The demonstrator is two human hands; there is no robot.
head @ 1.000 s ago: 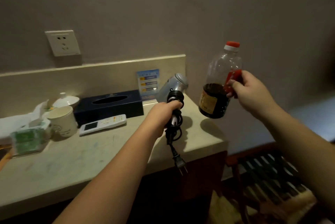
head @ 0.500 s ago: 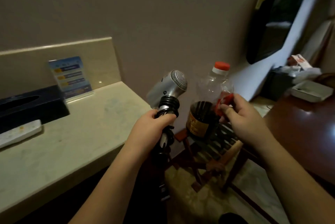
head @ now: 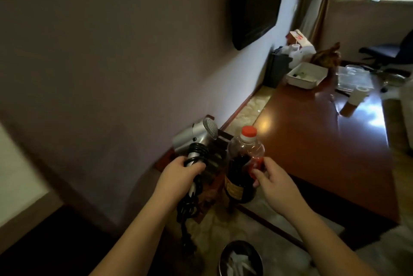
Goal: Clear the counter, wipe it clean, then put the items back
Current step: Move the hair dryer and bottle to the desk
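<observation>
Hair dryer [head: 195,136] left of bottle [head: 242,167], perhaps touching

One hair dryer [head: 194,139], with one coiled black cord [head: 187,207]. One bottle [head: 242,165], one red cap [head: 248,131]. Two hands: left hand [head: 178,175], right hand [head: 276,183]. One white tray [head: 306,75] on one wooden table [head: 324,152]. One bin [head: 240,259]. One wall-mounted screen [head: 254,0].

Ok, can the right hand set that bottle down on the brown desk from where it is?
Probably yes. The right hand grips the bottle beside the brown desk, whose near end looks bare; the white tray and cup sit farther back.
</observation>
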